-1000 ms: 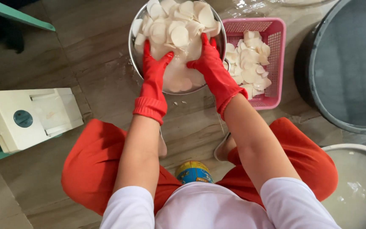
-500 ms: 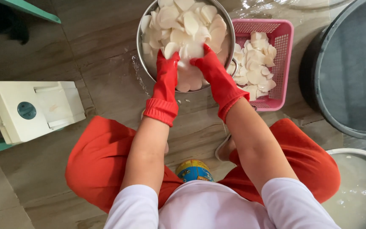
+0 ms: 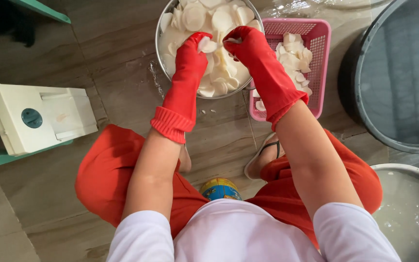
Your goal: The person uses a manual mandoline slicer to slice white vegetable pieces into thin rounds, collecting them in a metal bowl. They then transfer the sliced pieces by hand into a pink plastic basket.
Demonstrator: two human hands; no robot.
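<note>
The left hand, in a red rubber glove, is curled over the white slices in the metal bowl and grips one slice between thumb and fingers. The right hand, also gloved in red, is half closed just beside it, its fingertips pinching another slice. The step in hand seems to be picking slices up out of the bowl and working them by hand. The next move probably calls for a gentle grip, because the slices look thin and wet. There are two gloved hands, one metal bowl on the floor, one pink basket touching the bowl with more slices inside, one white machine at the left, and two big tubs at the right; the slices are too many to count.
</note>
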